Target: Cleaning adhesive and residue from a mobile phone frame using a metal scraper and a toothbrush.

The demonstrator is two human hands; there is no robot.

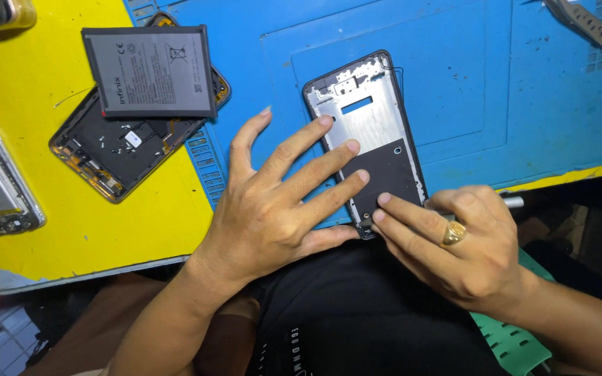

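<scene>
My left hand (273, 202) lay flat, fingers spread, pinning the phone frame (367, 136) to the blue mat (468, 83) so it couldn't slide. My right hand (454, 244) pinched a metal tool (513, 202) at the frame's lower edge.

Bright, even light is falling from above onto the blue rubber work mat (454, 83) and the yellow table (50, 209). The silver metal phone frame (365, 118) is showing mild glare. Soft, short shadows are lying under the left hand (273, 202) and the right hand (454, 244). The centre is staying sharp; the lower region is falling into darkness, and the corners are bending slightly.
</scene>
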